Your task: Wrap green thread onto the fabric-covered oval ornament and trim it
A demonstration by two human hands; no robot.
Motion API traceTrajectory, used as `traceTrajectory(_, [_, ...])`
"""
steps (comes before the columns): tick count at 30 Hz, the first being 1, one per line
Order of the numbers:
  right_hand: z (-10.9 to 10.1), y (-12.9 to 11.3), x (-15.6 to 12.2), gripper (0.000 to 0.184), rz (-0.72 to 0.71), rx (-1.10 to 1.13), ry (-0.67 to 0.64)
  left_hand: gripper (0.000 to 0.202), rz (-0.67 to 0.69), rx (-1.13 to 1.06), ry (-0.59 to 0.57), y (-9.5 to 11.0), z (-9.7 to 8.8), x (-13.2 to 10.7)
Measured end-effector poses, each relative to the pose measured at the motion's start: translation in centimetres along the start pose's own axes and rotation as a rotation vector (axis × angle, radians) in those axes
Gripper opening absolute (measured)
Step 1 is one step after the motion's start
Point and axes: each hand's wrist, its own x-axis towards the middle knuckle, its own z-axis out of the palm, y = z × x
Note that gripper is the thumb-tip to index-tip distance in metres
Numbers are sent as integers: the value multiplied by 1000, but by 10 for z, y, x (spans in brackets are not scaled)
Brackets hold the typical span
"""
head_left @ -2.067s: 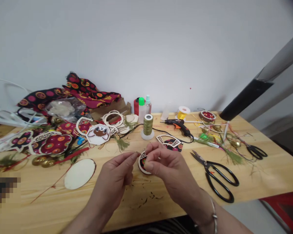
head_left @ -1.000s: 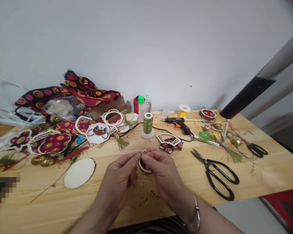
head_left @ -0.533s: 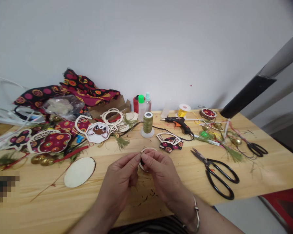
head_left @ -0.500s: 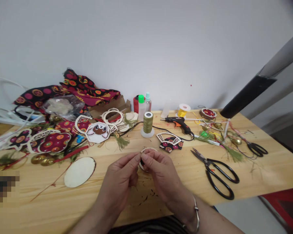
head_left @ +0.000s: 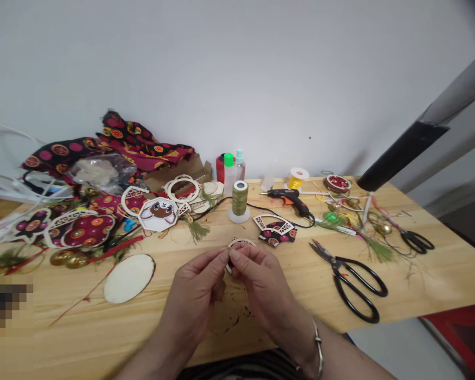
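Note:
My left hand [head_left: 196,293] and my right hand [head_left: 261,285] meet fingertip to fingertip over the wooden table [head_left: 419,285]. Both are pinched on a small round wooden ornament [head_left: 237,245] with a pale fretwork rim and dark red fabric; most of it is hidden behind my fingers. A fan-shaped ornament [head_left: 276,230] of the same make lies just beyond my right hand. A spool of olive thread [head_left: 239,200] stands behind it.
Large black scissors [head_left: 350,282] lie to the right, smaller ones [head_left: 415,241] farther right. A glue gun [head_left: 291,200], yellow cord spool [head_left: 296,179] and bottles [head_left: 231,174] line the back. Patterned fabric [head_left: 114,142], ornaments [head_left: 81,232] and a blank oval [head_left: 129,278] crowd the left.
The ornament was held up with its face showing; now it sits lower and flatter, with both hands' fingertips pinched together over its near edge. The view has hardly shifted.

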Motion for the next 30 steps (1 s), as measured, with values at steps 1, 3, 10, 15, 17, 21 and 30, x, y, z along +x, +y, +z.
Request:
traceTrajectory(1, [0, 1, 0, 17, 4, 0, 0, 22, -1, -3, 0, 0, 0, 0])
traceTrajectory(3, [-1, 2, 0, 17, 16, -1, 9, 22, -5, -8, 1, 0, 0, -1])
traceTrajectory(10, [0, 3, -2, 24, 55, 5, 44, 18, -11, -33, -6, 0, 1, -1])
traceTrajectory(15, [2, 2, -2, 29, 57, 28, 89, 19, 10, -23, -28, 0, 0, -2])
traceTrajectory(17, [3, 3, -2, 34, 46, 33, 115, 18, 20, -20, -30, 0, -1, -1])
traceTrajectory(21, [3, 5, -1, 36, 22, 15, 120, 18, 8, -18, -22, -1, 0, -1])
traceTrajectory(30, [-25, -19, 1, 6, -323, -769, 3, 15, 94, -89, 82, 14, -13, 4])
